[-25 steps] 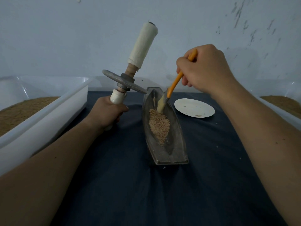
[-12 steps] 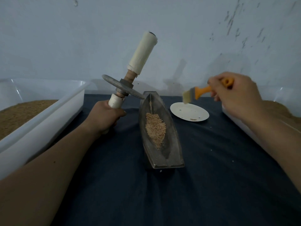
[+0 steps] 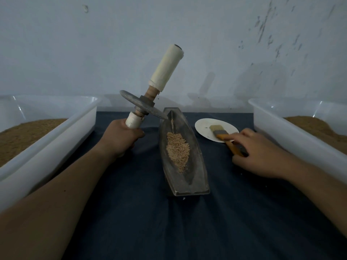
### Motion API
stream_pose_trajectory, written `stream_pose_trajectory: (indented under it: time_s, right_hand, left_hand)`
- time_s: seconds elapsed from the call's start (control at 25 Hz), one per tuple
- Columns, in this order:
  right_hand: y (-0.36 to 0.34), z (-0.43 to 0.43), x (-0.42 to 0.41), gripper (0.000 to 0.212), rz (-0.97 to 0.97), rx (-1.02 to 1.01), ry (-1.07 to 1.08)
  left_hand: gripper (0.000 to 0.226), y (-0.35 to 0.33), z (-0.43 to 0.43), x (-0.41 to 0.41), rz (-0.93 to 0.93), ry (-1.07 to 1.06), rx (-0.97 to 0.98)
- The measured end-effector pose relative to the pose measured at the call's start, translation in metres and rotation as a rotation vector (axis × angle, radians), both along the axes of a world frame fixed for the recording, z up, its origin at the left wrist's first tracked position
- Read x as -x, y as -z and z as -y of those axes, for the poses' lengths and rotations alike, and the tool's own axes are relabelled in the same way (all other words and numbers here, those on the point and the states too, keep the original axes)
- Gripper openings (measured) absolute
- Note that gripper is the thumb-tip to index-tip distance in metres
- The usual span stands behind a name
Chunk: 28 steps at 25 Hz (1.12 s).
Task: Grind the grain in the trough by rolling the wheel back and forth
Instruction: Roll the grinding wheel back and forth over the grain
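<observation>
A boat-shaped metal trough (image 3: 195, 177) lies lengthwise on the dark cloth, with a strip of pale grain (image 3: 177, 150) along its middle. My left hand (image 3: 120, 137) grips the lower white handle of the grinding wheel (image 3: 139, 105), held upright and tilted, its metal disc hanging left of the trough's far tip. The upper handle (image 3: 167, 69) points up to the right. My right hand (image 3: 257, 152) rests on the cloth right of the trough, fingers still around the orange handle of a brush (image 3: 223, 135) whose bristles lie on a white plate (image 3: 202, 126).
A white plastic tub (image 3: 47, 147) holding brown grain runs along the left side, and another (image 3: 293, 132) along the right. A pale wall stands close behind. The dark cloth (image 3: 169, 222) covers the table toward me.
My right hand lifted the brush out of the trough, swung it right and lowered it, so the bristles now lie on the plate. The left hand kept the wheel raised.
</observation>
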State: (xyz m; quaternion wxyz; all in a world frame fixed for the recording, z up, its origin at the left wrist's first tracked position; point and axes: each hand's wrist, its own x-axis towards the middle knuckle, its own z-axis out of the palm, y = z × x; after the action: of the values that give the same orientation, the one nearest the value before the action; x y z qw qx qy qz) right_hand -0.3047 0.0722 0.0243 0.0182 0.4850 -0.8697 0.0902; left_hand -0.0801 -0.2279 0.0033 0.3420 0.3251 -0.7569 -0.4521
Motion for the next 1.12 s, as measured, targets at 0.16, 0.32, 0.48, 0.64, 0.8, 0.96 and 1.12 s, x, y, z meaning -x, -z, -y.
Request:
stream_pose_trajectory:
  time_s: [0.16, 0.32, 0.48, 0.64, 0.8, 0.96, 1.12]
  right_hand:
    - [-0.028, 0.013, -0.041, 0.063, -0.163, 0.528, -0.092]
    - [-0.058, 0.046, -0.073, 0.106, -0.487, 0.382, -0.127]
    - [-0.057, 0.062, -0.064, 0.107, -0.521, 0.122, -0.089]
    - [-0.052, 0.064, -0.047, 0.04, -0.424, 0.137, -0.199]
    - [-0.042, 0.071, -0.036, 0.021, -0.457, 0.026, -0.208]
    - [-0.034, 0.087, -0.019, 0.03, -0.387, 0.08, -0.149]
    - [-0.026, 0.108, -0.004, 0.021, -0.255, -0.028, -0.056]
  left_hand:
    - [0.012, -0.002, -0.002, 0.0, 0.1, -0.061, 0.14]
    - [0.01, -0.03, -0.011, -0.009, 0.431, -0.159, 0.586]
    - [0.005, -0.05, -0.04, -0.011, 0.579, -0.105, 0.82]
    - [0.01, -0.049, -0.059, -0.023, 0.69, -0.079, 0.953]
    - [0.008, -0.04, -0.059, -0.024, 0.74, -0.113, 1.01]
    - [0.006, -0.04, -0.047, 0.001, 0.784, -0.15, 1.088]
    - [0.012, -0.052, -0.035, 0.033, 0.857, -0.187, 1.191]
